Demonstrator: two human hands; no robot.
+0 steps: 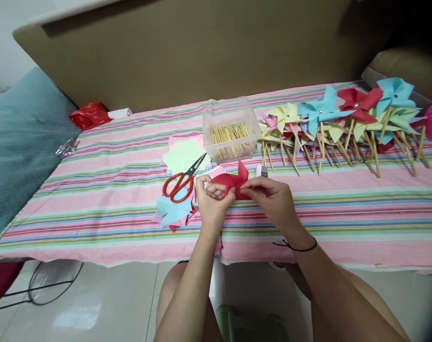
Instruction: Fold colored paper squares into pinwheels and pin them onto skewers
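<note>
At the near edge of the bed, over its pink striped cotton sheet (344,209), the work in hand:

Item 1. Red square paper, cut and partly folded into a pinwheel (233,183), held just above the sheet between both hands. Left hand (211,202): fingers clenched on the paper's left side, thumb and forefinger pinching a folded corner. Right hand (273,199): fingers pinched on the paper's right edge near the centre; thin black band at the wrist.

Step, as judged: gathering the vane tips to the centre. The next move would call for keeping all tips stacked while a fastener goes through, without creasing the vanes.

Item 2. Red-handled steel scissors (182,180), lying on a loose stack of pastel paper squares (183,156), just left of the hands.

Item 3. Clear plastic tub of wooden sticks (232,128), beyond the hands.

Item 4. Row of finished paper pinwheels on wooden sticks (344,123), blue, red, yellow, pink, far right.

Item 5. Crumpled red plastic bag (89,115), far left.

Surroundings: tan upholstered headboard (201,52) behind; teal blanket (20,137) at left; pale tiled floor (105,304) below.
</note>
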